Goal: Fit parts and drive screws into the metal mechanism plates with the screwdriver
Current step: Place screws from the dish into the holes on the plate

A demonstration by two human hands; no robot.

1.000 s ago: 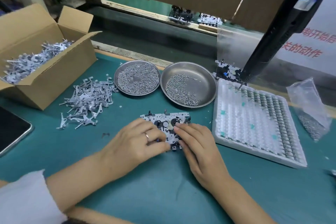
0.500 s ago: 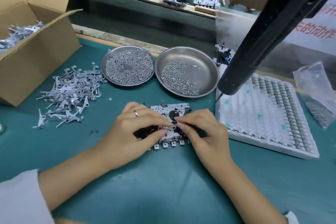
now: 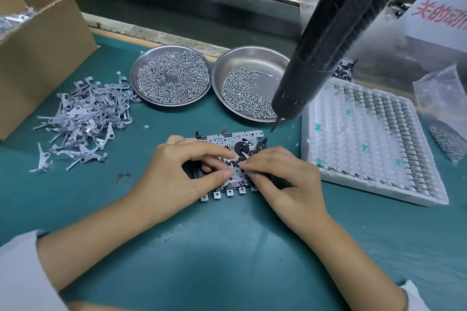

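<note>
The mechanism plate (image 3: 228,139) lies flat on the green mat (image 3: 227,247), just in front of the two steel dishes. Both hands work over its centre. The left hand (image 3: 177,174) has thumb and fingers curled onto the plate, pinching at its middle. The right hand (image 3: 283,182) pinches a small pale part (image 3: 244,154) at its fingertips, held against the plate beside the black wheel. The step in hand appears to be fitting a part; no screw is being driven. The screwdriver (image 3: 326,40) hangs untouched, its tip just above the plate's far right corner. The next move likely calls for seating the part squarely, taking a screw from the right dish (image 3: 265,58), then reaching for the driver.

Hidden: the hands cover the plate's middle and most of its near half, so whether the part is seated cannot be told. What the left fingers actually hold is unclear. The cardboard box (image 3: 43,40) is cut off at the left edge.
</note>
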